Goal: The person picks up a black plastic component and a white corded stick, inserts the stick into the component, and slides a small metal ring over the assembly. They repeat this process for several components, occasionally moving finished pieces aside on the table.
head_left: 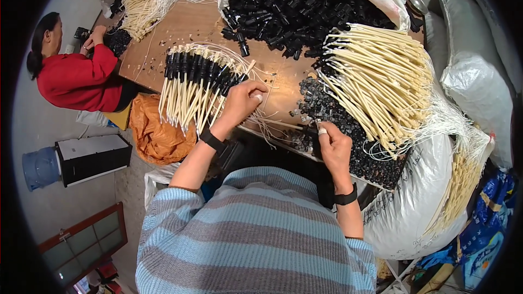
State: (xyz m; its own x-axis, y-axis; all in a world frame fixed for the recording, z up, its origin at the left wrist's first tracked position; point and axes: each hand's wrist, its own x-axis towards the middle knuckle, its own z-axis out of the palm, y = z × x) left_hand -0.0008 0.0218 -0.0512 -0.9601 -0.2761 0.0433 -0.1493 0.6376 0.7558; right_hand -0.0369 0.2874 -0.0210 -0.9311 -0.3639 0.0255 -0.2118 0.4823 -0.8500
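Note:
My left hand (242, 103) is closed, fingers curled, just right of a bundle of cream sticks with black sockets (204, 73). What it grips is hidden. Thin white wires (265, 128) trail below it over the table's near edge. A single cream stick (283, 124) points from under the left hand toward my right hand (333, 147). My right thumb and finger pinch a small dark piece (311, 129) by that stick's tip. Both hands have white wraps on fingers. Small black and clear pieces (321, 98) lie spread beyond the right hand.
A white sack (406, 0) spills black sockets (294, 8) onto the brown table (185, 22). Cream sticks with white wires (381, 81) are heaped at right. Full white sacks (476, 60) stand beyond. At far left, a person in red (81, 79) works at the table beside an orange bag (155, 130).

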